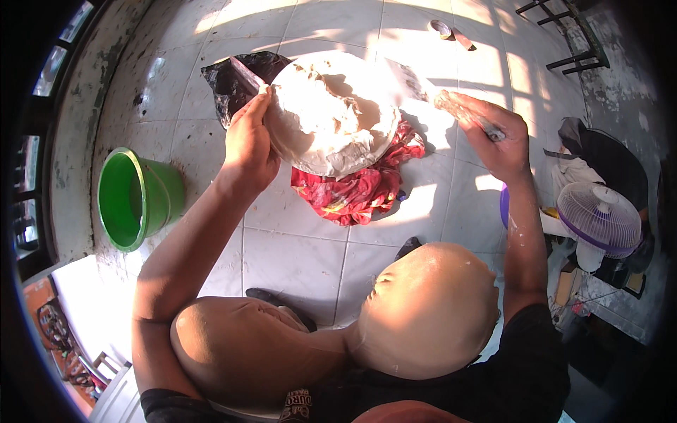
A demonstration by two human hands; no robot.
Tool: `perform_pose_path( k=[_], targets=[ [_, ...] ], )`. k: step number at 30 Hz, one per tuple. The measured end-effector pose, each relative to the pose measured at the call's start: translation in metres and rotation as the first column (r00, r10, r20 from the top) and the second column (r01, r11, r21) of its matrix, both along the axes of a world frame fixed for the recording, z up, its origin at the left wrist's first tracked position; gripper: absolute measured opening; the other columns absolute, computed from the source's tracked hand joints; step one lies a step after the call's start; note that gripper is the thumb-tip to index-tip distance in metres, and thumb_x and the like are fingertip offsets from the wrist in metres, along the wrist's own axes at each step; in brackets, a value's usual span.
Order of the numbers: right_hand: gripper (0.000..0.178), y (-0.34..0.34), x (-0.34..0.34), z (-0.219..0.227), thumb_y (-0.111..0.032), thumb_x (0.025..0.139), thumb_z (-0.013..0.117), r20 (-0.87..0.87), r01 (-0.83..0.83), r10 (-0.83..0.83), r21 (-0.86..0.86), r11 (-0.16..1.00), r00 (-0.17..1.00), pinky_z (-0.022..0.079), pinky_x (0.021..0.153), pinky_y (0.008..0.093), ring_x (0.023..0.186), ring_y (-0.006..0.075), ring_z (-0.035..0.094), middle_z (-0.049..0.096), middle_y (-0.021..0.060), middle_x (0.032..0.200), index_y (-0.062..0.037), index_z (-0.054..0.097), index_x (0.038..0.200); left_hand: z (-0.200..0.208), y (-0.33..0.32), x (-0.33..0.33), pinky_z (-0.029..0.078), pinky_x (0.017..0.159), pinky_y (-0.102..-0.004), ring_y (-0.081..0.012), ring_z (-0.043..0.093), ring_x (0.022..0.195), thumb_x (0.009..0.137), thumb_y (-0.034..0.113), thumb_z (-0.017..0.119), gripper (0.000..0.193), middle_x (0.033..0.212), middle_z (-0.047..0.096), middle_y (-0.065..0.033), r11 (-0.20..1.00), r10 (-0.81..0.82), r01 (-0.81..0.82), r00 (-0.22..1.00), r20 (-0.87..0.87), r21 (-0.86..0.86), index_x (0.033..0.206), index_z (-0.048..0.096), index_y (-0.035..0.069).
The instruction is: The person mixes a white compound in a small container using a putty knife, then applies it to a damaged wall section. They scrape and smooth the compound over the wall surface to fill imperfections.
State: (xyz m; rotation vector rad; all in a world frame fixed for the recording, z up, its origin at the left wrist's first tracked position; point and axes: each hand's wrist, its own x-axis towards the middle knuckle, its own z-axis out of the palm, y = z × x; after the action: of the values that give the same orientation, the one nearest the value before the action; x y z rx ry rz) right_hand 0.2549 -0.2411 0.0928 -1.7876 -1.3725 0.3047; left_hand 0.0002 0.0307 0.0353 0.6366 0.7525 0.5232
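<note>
My left hand (252,144) grips the left rim of a round white tray (281,134), thumb on top and fingers mostly hidden. Thick white paste (328,106) lies in a lumpy heap on it, partly washed out by sunlight. To the right, my right hand (493,137) is closed round a scraper (412,81); its flat blade points toward the tray and is blurred by glare. White smears mark my right fingers. Under the tray's near edge lies a crumpled red patterned cloth (349,194). A black plastic bag (218,84) sits behind my left hand, with a dark stick-like piece (245,75) against it.
A green bucket (130,197) stands at the left on the tiled floor (289,243). My bent knees (427,310) are in front. At the right are a white and purple fan (599,218) and a dark bag (606,158). A small round tin (440,29) lies far back near a metal rack (571,42).
</note>
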Motion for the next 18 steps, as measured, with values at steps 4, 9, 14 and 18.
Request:
perform_pose_path(
  k=[4,9,14,18],
  targets=[
    [0.033,-0.011,-0.014,0.003,-0.003,0.097,0.068,-0.041,0.039,-0.040,-0.020,0.999,0.998,0.054,0.086,0.0248,0.097,0.0110,0.070,0.079,0.0127,0.110,0.0046,0.072,0.129,-0.005,-0.001,0.001,0.063,0.095,-0.0402,-0.0219,0.073,0.106,0.112,0.029,0.054,0.032,0.120,0.072,-0.0095,0.998,0.044,-0.045,0.999,-0.030,-0.054,0.123,0.067,0.002],
    [0.032,-0.024,-0.029,-0.007,-0.001,0.096,0.068,-0.155,0.177,-0.179,-0.026,0.984,0.972,0.054,0.081,0.0235,0.091,0.0070,0.066,0.079,0.0104,0.111,0.0027,0.073,0.128,-0.003,-0.007,0.005,0.063,0.095,-0.0405,-0.0226,0.073,0.106,0.114,0.028,0.050,0.033,0.121,0.072,-0.0102,1.000,0.024,-0.025,0.999,-0.047,-0.009,0.125,0.065,0.001],
    [0.034,-0.027,-0.055,-0.013,0.002,0.095,0.068,-0.128,0.257,-0.256,-0.012,0.966,0.958,0.048,0.072,0.0193,0.080,0.0016,0.058,0.077,0.0047,0.101,0.0001,0.075,0.128,-0.011,-0.013,0.007,0.059,0.102,-0.0395,-0.0228,0.070,0.115,0.113,0.028,0.052,0.035,0.128,0.069,-0.0105,1.000,0.021,-0.019,0.997,-0.072,0.016,0.131,0.063,0.000],
    [0.035,-0.026,-0.069,-0.019,0.002,0.094,0.069,-0.133,0.274,-0.275,-0.029,0.961,0.952,0.045,0.066,0.0183,0.075,0.0003,0.054,0.075,0.0005,0.093,-0.0011,0.075,0.128,-0.010,-0.012,0.009,0.058,0.106,-0.0391,-0.0231,0.068,0.119,0.115,0.025,0.047,0.035,0.131,0.067,-0.0121,0.998,0.063,-0.064,0.994,-0.086,-0.014,0.135,0.059,-0.001]
  ],
)
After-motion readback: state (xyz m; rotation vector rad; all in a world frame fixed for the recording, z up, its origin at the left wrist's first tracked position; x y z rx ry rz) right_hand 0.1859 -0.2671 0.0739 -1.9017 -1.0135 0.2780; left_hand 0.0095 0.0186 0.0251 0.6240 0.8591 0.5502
